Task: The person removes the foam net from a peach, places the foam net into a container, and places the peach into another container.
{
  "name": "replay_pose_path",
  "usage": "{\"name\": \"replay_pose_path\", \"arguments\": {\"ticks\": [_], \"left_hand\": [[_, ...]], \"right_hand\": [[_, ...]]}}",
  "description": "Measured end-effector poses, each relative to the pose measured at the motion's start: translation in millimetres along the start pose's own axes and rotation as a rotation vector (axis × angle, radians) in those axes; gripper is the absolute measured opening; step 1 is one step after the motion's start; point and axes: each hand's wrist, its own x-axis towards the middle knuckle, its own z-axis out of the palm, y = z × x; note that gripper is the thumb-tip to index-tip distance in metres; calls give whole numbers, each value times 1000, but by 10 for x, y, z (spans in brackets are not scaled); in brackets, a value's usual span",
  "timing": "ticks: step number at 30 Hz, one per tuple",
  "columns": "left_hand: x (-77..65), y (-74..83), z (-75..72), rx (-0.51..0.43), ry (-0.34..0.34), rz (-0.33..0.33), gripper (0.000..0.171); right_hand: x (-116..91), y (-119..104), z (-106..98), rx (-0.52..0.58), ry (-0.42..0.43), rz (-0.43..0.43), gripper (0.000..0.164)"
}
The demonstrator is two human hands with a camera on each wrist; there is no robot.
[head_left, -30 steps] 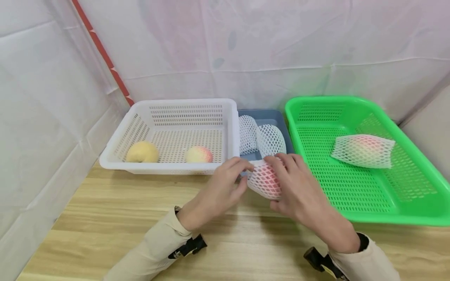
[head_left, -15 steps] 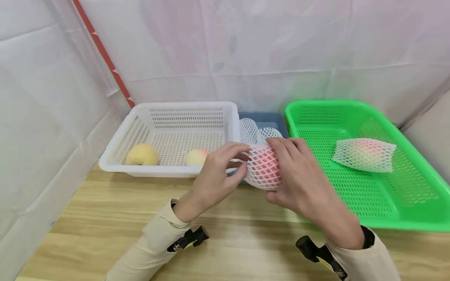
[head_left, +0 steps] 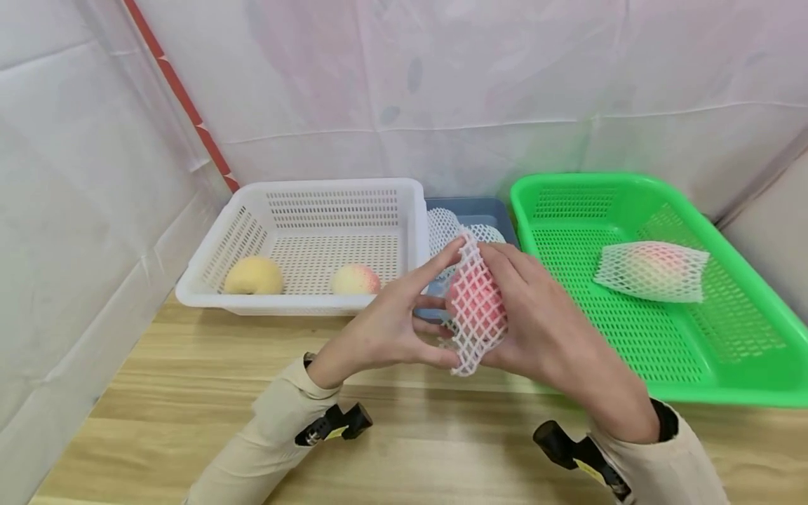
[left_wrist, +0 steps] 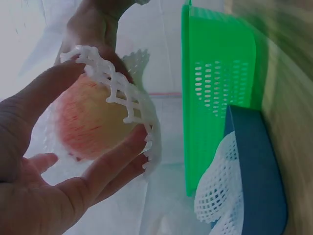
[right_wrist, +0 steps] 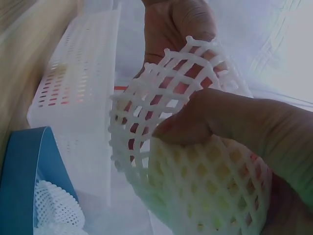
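My right hand [head_left: 543, 315] grips a red-and-yellow peach [left_wrist: 90, 120] from its right side, through the white foam net [head_left: 470, 347] around it. My left hand [head_left: 385, 326] is at the net's left, wide mouth, its thumb and fingers spread apart against the rim. In the left wrist view the peach's bare face shows through that mouth, between the spread fingers. The right wrist view has the right thumb [right_wrist: 186, 127] pressing on the net [right_wrist: 205, 181], with the peach dimly visible through the mesh. Both hands are raised above the table.
A white basket [head_left: 303, 303] at left holds a yellow fruit [head_left: 254, 275] and a pale pink-tipped peach [head_left: 355, 279]. Behind my hands, a blue-grey tray [head_left: 473, 205] holds more foam nets [head_left: 443, 228]. The green basket [head_left: 621, 344] at right holds a netted peach [head_left: 653, 270].
My left hand has gone from fingering the net's edge to spreading its thumb and fingers, stretching the mouth tall. The right hand keeps its grip; the netted peach has turned slightly.
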Motion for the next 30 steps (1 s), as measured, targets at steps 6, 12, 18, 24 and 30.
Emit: {"name": "replay_pose_path", "arguments": {"ticks": [6, 12, 18, 24, 30], "left_hand": [[19, -43, 24, 112, 26, 91, 129], [21, -50, 22, 231, 91, 171, 130], [17, -33, 25, 252, 126, 180, 127], [18, -42, 14, 286, 152, 178, 124], [15, -45, -10, 301, 164, 193, 117]], "right_hand": [[1, -39, 14, 78, -12, 12, 125], [11, -63, 22, 110, 19, 8, 121], [10, -55, 18, 134, 32, -4, 112], [20, -52, 19, 128, 26, -3, 106], [28, -45, 22, 140, 33, -5, 104]]}}
